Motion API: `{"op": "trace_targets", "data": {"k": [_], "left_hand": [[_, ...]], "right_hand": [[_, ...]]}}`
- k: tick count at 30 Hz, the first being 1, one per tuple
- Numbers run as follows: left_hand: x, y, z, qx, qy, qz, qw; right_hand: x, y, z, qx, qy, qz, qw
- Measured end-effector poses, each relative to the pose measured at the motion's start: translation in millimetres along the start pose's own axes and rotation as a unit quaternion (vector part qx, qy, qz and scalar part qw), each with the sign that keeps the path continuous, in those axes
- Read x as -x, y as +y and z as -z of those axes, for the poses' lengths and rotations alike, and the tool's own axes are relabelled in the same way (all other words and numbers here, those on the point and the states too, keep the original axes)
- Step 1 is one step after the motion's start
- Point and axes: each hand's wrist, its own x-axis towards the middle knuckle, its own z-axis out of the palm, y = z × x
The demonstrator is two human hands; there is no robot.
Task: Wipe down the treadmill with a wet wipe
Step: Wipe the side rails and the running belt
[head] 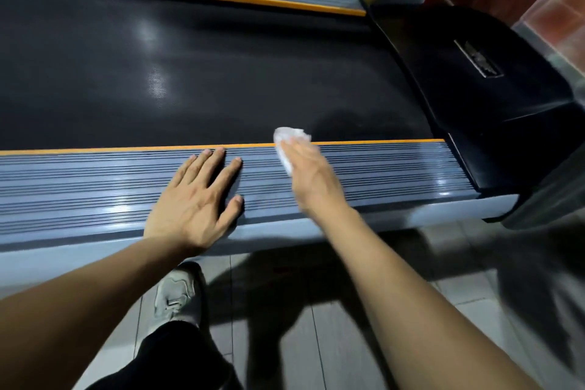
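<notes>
While my left hand (193, 199) lay flat and spread on the near side rail (395, 168), my right hand (308, 174) pressed the wipe (289, 136) at the rail's orange edge; the rail ran left-right, belt (190, 73) beyond.

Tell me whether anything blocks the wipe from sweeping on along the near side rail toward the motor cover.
Nothing visible does. The right hand presses the wet wipe at the rail's orange inner edge, and the ribbed side rail runs bare from there to the black motor cover. The left hand rests flat on the rail on the opposite side.
</notes>
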Motion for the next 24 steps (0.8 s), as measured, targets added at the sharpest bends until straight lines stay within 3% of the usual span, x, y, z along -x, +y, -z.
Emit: {"op": "trace_targets", "data": {"k": [3,5,8,11,13,15,19,21,24], "left_hand": [[0.7,0.4,-1.1,0.0,0.006,0.001,1.0],[0.1,0.5,-2.1,-0.003,0.008,0.003,1.0],[0.8,1.6,-1.1,-0.001,0.003,0.006,1.0],[0.7,1.1,0.3,0.007,0.0,0.008,1.0],[0.3,0.8,1.5,0.013,-0.003,0.008,1.0],[1.1,0.4,2.5,0.015,-0.007,0.015,1.0],[1.2,2.0,3.1,0.013,-0.012,0.021,1.0],[0.7,2.3,3.1,0.011,-0.015,0.022,1.0],[1.3,2.9,3.0,0.007,-0.016,0.017,1.0]], "right_hand": [[8.2,61.0,30.9,0.086,0.003,-0.175,0.981],[11.1,62.5,39.6,0.073,0.002,-0.229,0.971],[9.8,9.2,14.4,0.016,0.045,-0.188,0.981],[21.0,-54.7,-27.1,-0.03,0.029,-0.004,0.999],[25.1,-63.9,-30.7,-0.007,-0.002,0.063,0.998],[26.3,-35.7,-22.4,-0.004,0.015,0.02,1.0],[47.9,49.4,20.3,0.034,0.091,-0.168,0.981],[51.5,53.6,25.4,0.021,0.097,-0.231,0.968],[47.6,-3.7,-0.7,0.003,0.133,-0.174,0.976]]}}
